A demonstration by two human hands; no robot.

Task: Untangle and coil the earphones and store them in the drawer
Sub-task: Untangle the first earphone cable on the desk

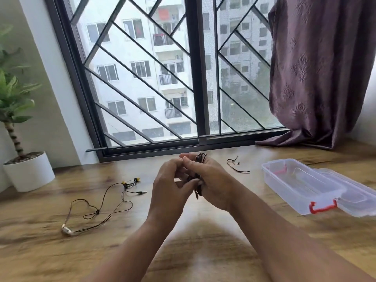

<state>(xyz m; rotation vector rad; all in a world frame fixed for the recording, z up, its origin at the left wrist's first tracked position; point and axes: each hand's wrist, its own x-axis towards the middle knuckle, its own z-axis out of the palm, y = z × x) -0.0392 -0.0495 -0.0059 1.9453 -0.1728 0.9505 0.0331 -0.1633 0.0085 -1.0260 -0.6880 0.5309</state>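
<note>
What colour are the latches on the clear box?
Red; the near latch on the box shows best in the head view.

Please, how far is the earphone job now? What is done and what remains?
Nothing looks stored yet. In hand: the left hand and right hand both hold a dark bundle of earphone cable, seemingly mid-coiling. Remaining: the yellow-tipped earphones lie loose and uncoiled on the wooden table, and the clear plastic box with red clasps stands open. No drawer is in view.
</note>
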